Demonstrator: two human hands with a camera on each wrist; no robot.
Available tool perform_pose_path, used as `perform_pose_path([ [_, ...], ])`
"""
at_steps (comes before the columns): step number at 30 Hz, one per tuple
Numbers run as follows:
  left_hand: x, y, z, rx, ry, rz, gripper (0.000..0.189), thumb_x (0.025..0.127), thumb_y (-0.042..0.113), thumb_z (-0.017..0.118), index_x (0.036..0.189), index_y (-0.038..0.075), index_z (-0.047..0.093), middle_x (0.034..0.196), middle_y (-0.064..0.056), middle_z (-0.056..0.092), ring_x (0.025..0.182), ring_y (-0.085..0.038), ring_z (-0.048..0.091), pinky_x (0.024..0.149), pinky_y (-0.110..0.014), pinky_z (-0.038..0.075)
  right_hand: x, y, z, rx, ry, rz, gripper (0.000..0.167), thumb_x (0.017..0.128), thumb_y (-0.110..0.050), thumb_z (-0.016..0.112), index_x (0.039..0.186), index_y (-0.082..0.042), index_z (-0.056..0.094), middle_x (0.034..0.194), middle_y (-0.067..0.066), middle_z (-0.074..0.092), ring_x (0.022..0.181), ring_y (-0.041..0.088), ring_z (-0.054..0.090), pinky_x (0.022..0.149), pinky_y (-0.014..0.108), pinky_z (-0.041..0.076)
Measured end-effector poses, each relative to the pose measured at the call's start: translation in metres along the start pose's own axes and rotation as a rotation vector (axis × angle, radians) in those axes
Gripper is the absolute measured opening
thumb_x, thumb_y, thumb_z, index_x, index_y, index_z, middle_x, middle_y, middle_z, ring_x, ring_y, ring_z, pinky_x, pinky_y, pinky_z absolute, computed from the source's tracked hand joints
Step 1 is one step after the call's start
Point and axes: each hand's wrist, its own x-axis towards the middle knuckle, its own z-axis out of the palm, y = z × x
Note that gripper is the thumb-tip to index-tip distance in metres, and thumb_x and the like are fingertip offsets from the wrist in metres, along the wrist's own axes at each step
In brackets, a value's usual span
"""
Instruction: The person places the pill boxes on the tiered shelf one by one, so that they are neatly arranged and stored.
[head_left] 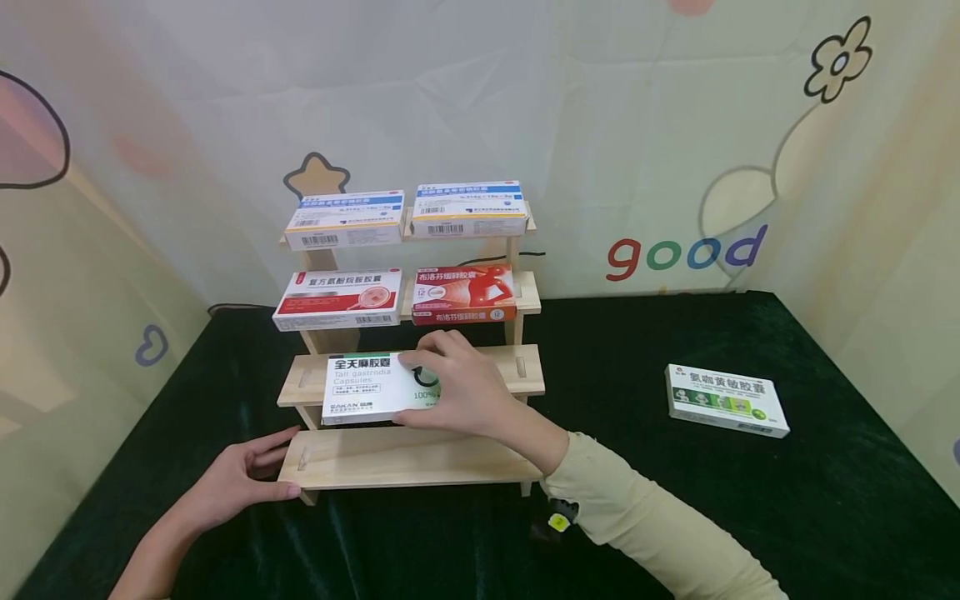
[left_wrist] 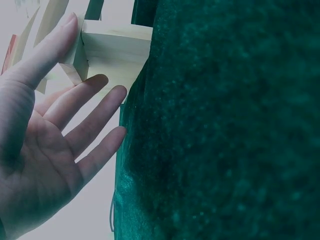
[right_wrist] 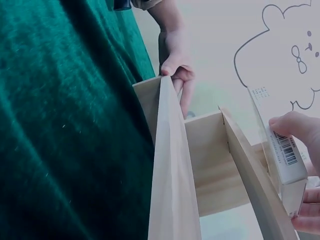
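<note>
A white capsule box (head_left: 360,392) with a green stripe leans on the third tier of a wooden stepped rack (head_left: 412,458). My right hand (head_left: 465,387) holds this box by its right end, covering part of its print; the right wrist view shows the thumb along the box's barcode side (right_wrist: 286,147). At the left end of the rack's lowest board, my left hand (head_left: 240,475) holds the corner, thumb at the front and fingers at the back. In the left wrist view, the other fingers of the left hand (left_wrist: 55,135) stretch out beside the wood.
Two white-and-blue boxes (head_left: 345,221) stand on the top tier. Below them are a red-and-white box (head_left: 339,300) and a red box (head_left: 463,294). Another white-and-green box (head_left: 726,400) lies on the dark green cloth (head_left: 615,500) to the right. A printed curtain (head_left: 487,100) hangs behind.
</note>
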Motion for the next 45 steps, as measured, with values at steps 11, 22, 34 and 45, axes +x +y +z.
perform_pose_path([
  [11, 0.0, -0.002, 0.0, 0.002, 0.005, 0.005, 0.075, 0.08, 0.021, 0.069, 0.135, -0.012, 0.03, 0.132, -0.028, 0.04, 0.117, -0.04, 0.044, 0.086, -0.044, 0.045, 0.018, -0.014, 0.014, 0.034, 0.002, 0.025, 0.06, 0.068, -0.048, 0.073, 0.117, -0.016, 0.062, 0.111, 0.002, 0.052, 0.096, 0.012, 0.044, 0.072, 0.018, 0.042],
  [22, -0.001, -0.003, -0.001, -0.004, -0.004, 0.016, 0.073, 0.082, 0.02, 0.068, 0.136, -0.01, 0.03, 0.131, -0.027, 0.041, 0.118, -0.039, 0.044, 0.086, -0.042, 0.046, 0.029, -0.02, 0.026, 0.026, 0.009, 0.031, 0.059, 0.069, -0.05, 0.072, 0.116, -0.016, 0.063, 0.111, 0.003, 0.053, 0.096, 0.013, 0.045, 0.072, 0.018, 0.042],
  [34, 0.0, -0.002, 0.0, -0.017, -0.004, 0.007, 0.074, 0.081, 0.02, 0.068, 0.135, -0.011, 0.03, 0.132, -0.028, 0.041, 0.116, -0.04, 0.046, 0.084, -0.039, 0.048, 0.034, -0.023, 0.039, -0.032, 0.027, 0.037, 0.059, 0.067, -0.054, 0.071, 0.114, -0.019, 0.064, 0.11, 0.001, 0.054, 0.096, 0.011, 0.044, 0.073, 0.016, 0.041],
  [45, -0.001, -0.001, 0.0, 0.008, 0.004, 0.005, 0.075, 0.081, 0.022, 0.068, 0.135, -0.011, 0.029, 0.132, -0.027, 0.04, 0.117, -0.04, 0.045, 0.085, -0.042, 0.047, 0.036, -0.027, 0.043, -0.04, 0.052, 0.053, 0.058, 0.067, -0.055, 0.071, 0.111, -0.018, 0.065, 0.109, 0.0, 0.054, 0.094, 0.01, 0.043, 0.068, 0.014, 0.039],
])
